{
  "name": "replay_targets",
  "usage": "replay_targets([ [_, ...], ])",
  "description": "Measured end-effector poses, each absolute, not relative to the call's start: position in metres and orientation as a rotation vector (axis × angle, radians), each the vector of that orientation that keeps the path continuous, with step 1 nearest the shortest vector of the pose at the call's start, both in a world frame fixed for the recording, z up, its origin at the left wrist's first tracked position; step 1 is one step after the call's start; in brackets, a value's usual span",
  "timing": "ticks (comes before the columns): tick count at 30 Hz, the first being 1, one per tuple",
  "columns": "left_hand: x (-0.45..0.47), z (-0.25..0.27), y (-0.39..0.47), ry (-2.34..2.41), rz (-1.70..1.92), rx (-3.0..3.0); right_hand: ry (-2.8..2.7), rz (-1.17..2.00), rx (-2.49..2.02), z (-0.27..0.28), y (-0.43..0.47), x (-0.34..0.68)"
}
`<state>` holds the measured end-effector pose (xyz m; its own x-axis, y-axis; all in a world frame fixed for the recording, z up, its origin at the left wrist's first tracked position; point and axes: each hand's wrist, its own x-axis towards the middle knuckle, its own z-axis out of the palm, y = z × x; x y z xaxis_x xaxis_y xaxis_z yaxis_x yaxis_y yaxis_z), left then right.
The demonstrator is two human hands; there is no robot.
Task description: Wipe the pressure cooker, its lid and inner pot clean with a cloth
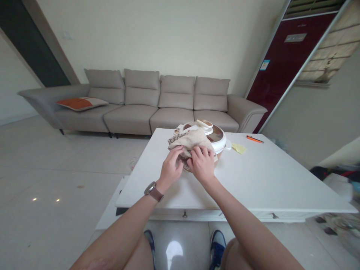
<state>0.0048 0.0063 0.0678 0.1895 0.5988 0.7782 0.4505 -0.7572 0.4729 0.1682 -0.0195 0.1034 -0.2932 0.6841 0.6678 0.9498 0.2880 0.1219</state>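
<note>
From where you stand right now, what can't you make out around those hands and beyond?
All in the head view:
Lidded pot: near side mostly hidden by the cloth, left hand and right hand.
Cloth's underside: hidden by its own folds and the hands.
Watch: dial too small and tilted to read.
Items at the right edge: blurred, cut off by it.

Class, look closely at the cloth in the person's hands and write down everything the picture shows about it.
The cloth is mostly plain beige, with a darker, mottled grey-brown part at its left. It looks like soft fabric, crumpled and folded rather than spread flat. It lies bunched against the near side of a lidded pot on the white table, hiding part of it. The left hand and right hand hold its near edge.
</note>
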Motion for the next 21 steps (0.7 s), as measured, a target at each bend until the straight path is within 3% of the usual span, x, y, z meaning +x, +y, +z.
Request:
replay_targets([
  [21,0.014,0.075,-0.018,0.792,1.756,2.493,-1.558,-0.443,-1.672,0.14,0.009,0.252],
])
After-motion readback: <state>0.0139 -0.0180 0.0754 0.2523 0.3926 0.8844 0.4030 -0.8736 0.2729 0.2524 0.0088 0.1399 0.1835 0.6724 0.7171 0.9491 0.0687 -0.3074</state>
